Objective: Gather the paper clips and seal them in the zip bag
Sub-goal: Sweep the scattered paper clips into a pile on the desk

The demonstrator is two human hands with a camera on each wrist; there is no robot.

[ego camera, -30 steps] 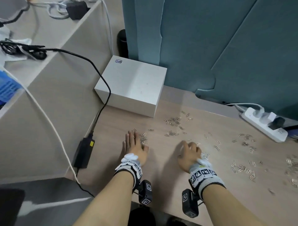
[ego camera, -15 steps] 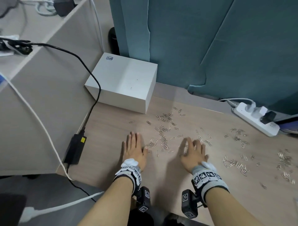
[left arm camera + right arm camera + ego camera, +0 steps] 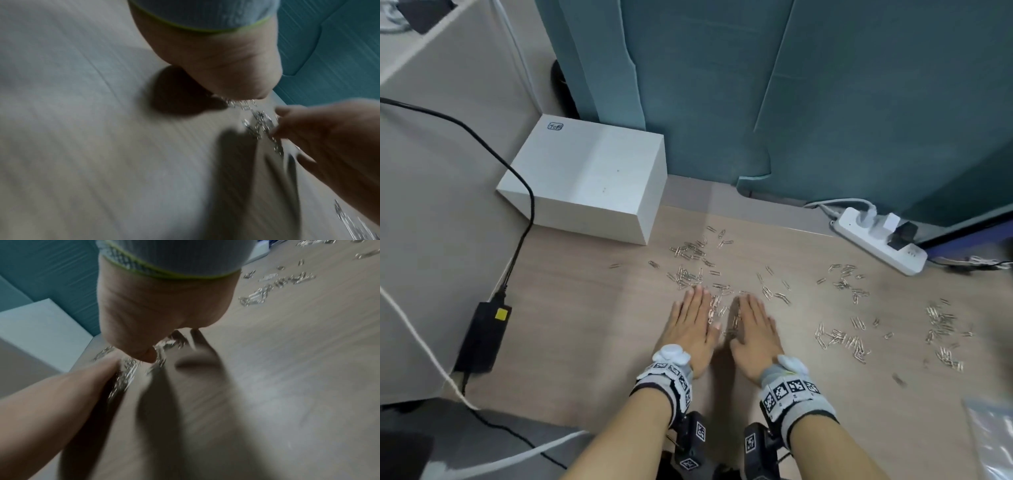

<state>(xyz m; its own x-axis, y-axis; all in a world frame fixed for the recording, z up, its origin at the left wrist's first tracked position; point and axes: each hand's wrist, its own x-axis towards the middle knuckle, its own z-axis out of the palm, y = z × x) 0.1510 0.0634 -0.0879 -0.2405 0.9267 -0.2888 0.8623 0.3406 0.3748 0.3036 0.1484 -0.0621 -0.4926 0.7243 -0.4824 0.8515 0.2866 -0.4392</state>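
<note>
Silver paper clips (image 3: 690, 253) lie scattered over the wooden desk (image 3: 592, 308), with more clusters to the right (image 3: 842, 339). My left hand (image 3: 693, 322) and right hand (image 3: 753, 325) lie flat on the desk, palms down, fingers straight, side by side. A narrow heap of clips (image 3: 722, 311) is squeezed between them. The blurred left wrist view shows that heap (image 3: 261, 125) between both hands; the right wrist view shows it too (image 3: 127, 373). A clear zip bag (image 3: 993, 442) lies at the desk's lower right corner.
A white box (image 3: 589, 178) stands at the back left. A white power strip (image 3: 880, 236) lies at the back right. A black adapter (image 3: 482, 339) with its cable hangs by the left partition. A teal panel (image 3: 791, 102) closes the back.
Both hands have slid inward toward each other, sweeping clips into a heap between them. The fingers went from spread to straight and close together. The head view tilted down and right.
</note>
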